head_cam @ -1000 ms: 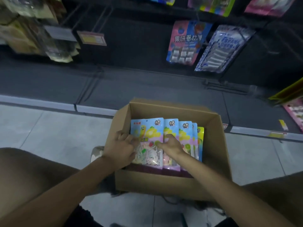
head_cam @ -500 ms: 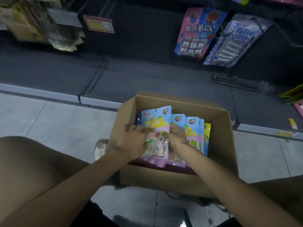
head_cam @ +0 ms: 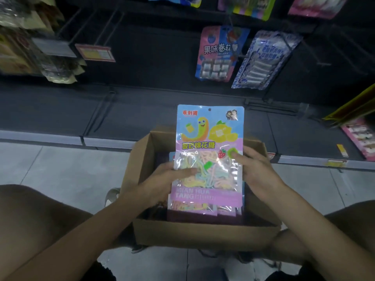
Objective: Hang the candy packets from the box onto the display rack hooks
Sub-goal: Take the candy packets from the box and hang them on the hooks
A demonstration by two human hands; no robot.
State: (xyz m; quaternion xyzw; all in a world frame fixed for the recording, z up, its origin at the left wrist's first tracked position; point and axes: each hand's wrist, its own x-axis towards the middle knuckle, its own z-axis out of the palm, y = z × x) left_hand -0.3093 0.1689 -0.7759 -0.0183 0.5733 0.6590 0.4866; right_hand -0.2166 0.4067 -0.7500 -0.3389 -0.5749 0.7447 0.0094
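Observation:
A blue and purple candy packet (head_cam: 209, 142) with a yellow cartoon worm is lifted upright above the open cardboard box (head_cam: 140, 226). My left hand (head_cam: 162, 183) grips its left edge and my right hand (head_cam: 253, 169) grips its right edge. Behind the front packet there seem to be a few more held in the same stack, their lower edges showing (head_cam: 229, 209). A small hang hole is visible at the packet's top. The dark display rack (head_cam: 158, 57) with thin metal hooks (head_cam: 113, 23) stands beyond the box.
A pink packet (head_cam: 219, 53) and a blue-white packet (head_cam: 263, 59) hang on hooks at upper right. Brownish packets (head_cam: 30, 37) hang at upper left beside price tags (head_cam: 95, 52). The box stands on a grey tiled floor (head_cam: 60, 165) between my knees. More pink goods (head_cam: 361, 136) lie at right.
Both hands have pulled the packet stack up out of the box, from resting among the packets to held upright above it. The camera view has tilted slightly upward.

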